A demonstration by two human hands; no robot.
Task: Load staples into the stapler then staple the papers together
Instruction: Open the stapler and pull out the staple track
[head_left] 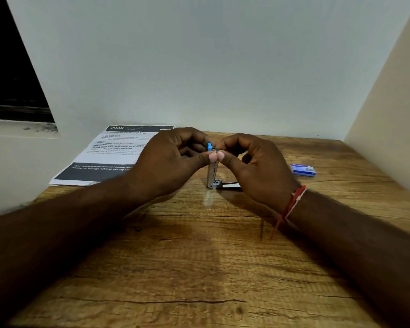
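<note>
A small stapler (213, 176) stands swung open on the wooden table (199, 268), its metal arm upright and its base flat under my right hand. My left hand (173, 159) pinches the top of the upright arm, where a blue cap (209, 146) shows. My right hand (253, 162) pinches something small at that same top end; whether it is a strip of staples I cannot tell. The printed papers (109, 157) lie at the back left, partly hidden by my left hand. A blue staple box (303, 169) rests to the right.
A pale wall runs close behind the table, and a cream side wall closes in on the right. To the left a white ledge sits below a dark window. A red thread is tied around my right wrist (291, 204).
</note>
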